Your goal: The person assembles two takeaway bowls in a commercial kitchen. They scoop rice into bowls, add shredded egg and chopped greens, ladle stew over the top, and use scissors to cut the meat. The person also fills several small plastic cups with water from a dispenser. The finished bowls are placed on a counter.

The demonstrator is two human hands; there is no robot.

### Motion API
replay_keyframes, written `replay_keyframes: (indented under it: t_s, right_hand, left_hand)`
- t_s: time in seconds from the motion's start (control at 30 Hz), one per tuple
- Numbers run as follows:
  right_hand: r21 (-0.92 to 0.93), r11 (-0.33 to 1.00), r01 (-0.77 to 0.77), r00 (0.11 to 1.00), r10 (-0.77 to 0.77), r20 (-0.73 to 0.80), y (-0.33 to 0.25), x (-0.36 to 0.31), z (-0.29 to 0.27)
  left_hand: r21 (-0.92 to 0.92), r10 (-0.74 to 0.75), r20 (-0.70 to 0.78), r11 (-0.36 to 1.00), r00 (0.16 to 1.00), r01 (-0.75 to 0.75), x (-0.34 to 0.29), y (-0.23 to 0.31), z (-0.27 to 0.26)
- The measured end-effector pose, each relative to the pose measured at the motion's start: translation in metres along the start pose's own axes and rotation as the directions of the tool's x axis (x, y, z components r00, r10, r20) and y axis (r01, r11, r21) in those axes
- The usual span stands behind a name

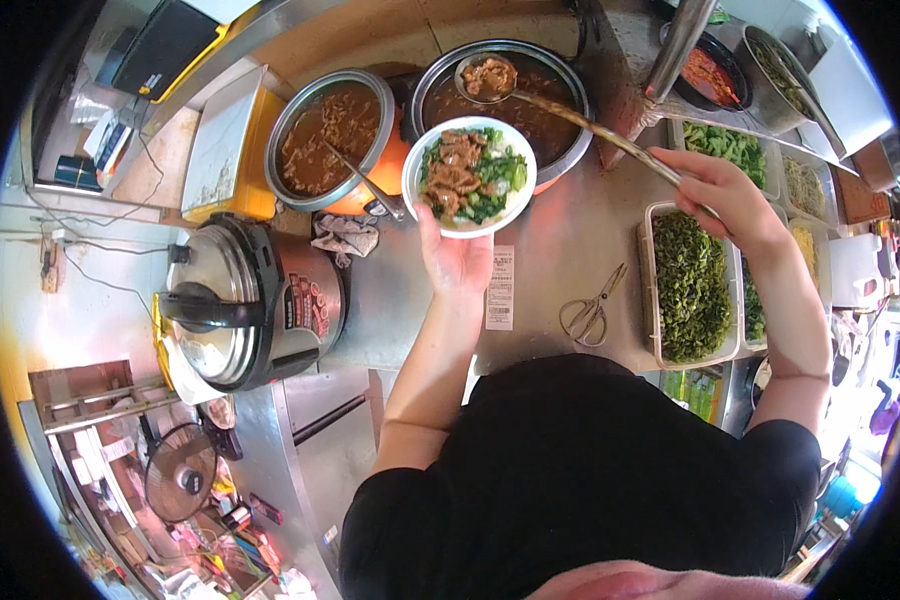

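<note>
My left hand (455, 250) is wrapped round the underside of a white bowl (418, 212), holding it up at the front of the right-hand pot. In the bowl lie chopped greens (511, 172) and pieces of brown stewed meat (454, 172). My right hand (722, 193) grips the long handle of a ladle (595, 127). The ladle's cup is full of meat in brown sauce and hangs over the large round pot (433, 62), behind the bowl. More brown stew (560, 95) fills that pot.
To the left stand a second stew pot (275, 150) with a spoon (365, 182) and a pressure cooker (215, 300). Scissors (588, 318) and a paper receipt (500, 290) lie on the steel counter (400, 300). Right, a tub of chopped greens (692, 290) sits under my forearm. A metal post (680, 48) rises behind.
</note>
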State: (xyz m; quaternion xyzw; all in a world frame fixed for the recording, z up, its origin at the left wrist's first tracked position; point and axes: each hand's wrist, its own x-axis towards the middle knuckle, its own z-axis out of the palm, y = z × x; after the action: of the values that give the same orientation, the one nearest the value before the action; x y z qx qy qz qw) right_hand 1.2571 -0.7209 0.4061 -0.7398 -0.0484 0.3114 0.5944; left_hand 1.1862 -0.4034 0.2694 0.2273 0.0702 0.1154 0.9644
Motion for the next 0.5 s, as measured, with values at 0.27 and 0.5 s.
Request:
replay_keyframes:
  t_s: [0.27, 0.5]
  right_hand:
    - [-0.161, 0.986, -0.038, 0.999, 0.038, -0.002, -0.002, -0.046, 0.010]
    - [-0.490, 0.848, 0.203, 0.967, -0.252, -0.036, 0.009, -0.039, 0.028]
  left_hand:
    - [-0.128, 0.041, 0.061, 0.991, 0.997, -0.033, 0.034, -0.002, 0.003]
    - [-0.164, 0.012, 0.106, 0.986, 0.994, 0.006, 0.030, 0.001, 0.007]
